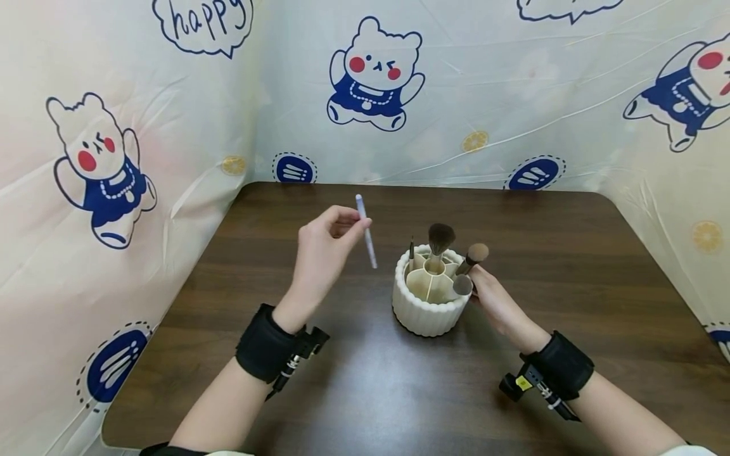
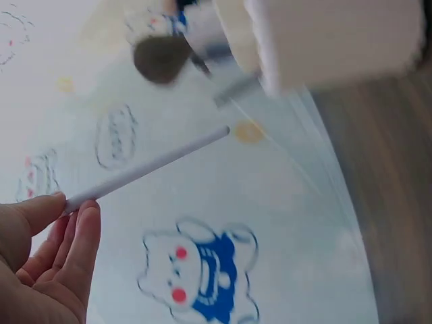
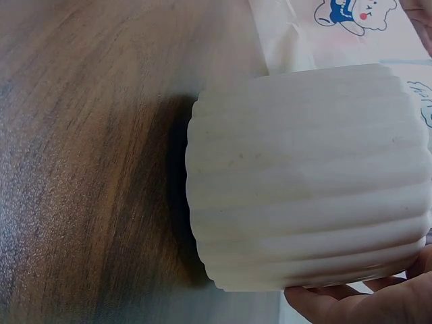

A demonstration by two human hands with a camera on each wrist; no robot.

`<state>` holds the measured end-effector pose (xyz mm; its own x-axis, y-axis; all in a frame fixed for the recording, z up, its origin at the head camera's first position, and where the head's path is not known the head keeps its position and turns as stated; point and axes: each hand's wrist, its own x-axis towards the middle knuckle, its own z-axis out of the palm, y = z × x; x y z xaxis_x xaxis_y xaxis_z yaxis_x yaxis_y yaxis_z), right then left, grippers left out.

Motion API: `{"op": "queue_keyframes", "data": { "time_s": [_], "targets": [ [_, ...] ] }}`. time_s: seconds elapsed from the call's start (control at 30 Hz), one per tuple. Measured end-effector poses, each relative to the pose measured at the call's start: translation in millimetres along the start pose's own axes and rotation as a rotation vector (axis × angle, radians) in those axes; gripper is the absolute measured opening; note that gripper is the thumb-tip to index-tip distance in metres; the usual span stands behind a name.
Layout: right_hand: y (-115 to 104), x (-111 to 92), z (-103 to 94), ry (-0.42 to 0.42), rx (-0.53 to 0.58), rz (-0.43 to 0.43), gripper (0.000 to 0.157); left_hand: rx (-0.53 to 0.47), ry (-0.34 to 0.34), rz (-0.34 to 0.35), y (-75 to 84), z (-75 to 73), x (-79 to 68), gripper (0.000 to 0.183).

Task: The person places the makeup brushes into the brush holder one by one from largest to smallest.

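A slim pale lavender stick [image 1: 367, 234], pen-like in shape, is pinched between the thumb and fingers of my left hand [image 1: 327, 250], raised over the table to the left of the holder. In the left wrist view the stick [image 2: 155, 165] points up and to the right, its rounded end free. A cream ribbed brush holder [image 1: 424, 313], divided inside into several compartments, stands upright on the table. My right hand [image 1: 496, 297] grips its right side near the rim. In the right wrist view the fingers [image 3: 378, 304] lie along the ribbed wall [image 3: 304, 175], partly hidden behind it.
Makeup brushes stand in the holder: a dark fluffy one [image 1: 441, 239], a tan-tipped one [image 1: 478, 253], a grey-tipped one [image 1: 462, 285] and a thin dark one [image 1: 411, 250]. A patterned curtain [image 1: 456, 82] borders the brown wooden table [image 1: 542, 234] at its back and sides.
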<state>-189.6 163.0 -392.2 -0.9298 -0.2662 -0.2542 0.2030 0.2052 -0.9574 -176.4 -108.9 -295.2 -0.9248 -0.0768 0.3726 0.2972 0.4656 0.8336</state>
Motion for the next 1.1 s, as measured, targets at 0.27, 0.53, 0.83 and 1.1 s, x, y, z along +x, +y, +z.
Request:
{"op": "queue_keyframes", "data": {
  "time_s": [0.27, 0.53, 0.83, 1.1],
  "targets": [
    [0.2, 0.0, -0.2, -0.012, 0.009, 0.001, 0.049, -0.114, -0.084, 0.063, -0.9, 43.1, -22.0, 0.016],
    [-0.2, -0.7, -1.6, -0.009, 0.01, -0.006, 0.043, -0.046, -0.17, 0.082, -23.7, 78.0, -41.7, 0.011],
    [0.6, -1.1, -3.5, -0.004, 0.008, -0.022, 0.031, 0.085, -0.282, 0.103, -27.8, 86.3, -42.3, 0.008],
    [1.1, -2.3, -3.9, -0.038, -0.002, -0.027, 0.041, 0.326, -0.433, 0.129, -16.9, 83.9, -33.5, 0.01]
  ]
}}
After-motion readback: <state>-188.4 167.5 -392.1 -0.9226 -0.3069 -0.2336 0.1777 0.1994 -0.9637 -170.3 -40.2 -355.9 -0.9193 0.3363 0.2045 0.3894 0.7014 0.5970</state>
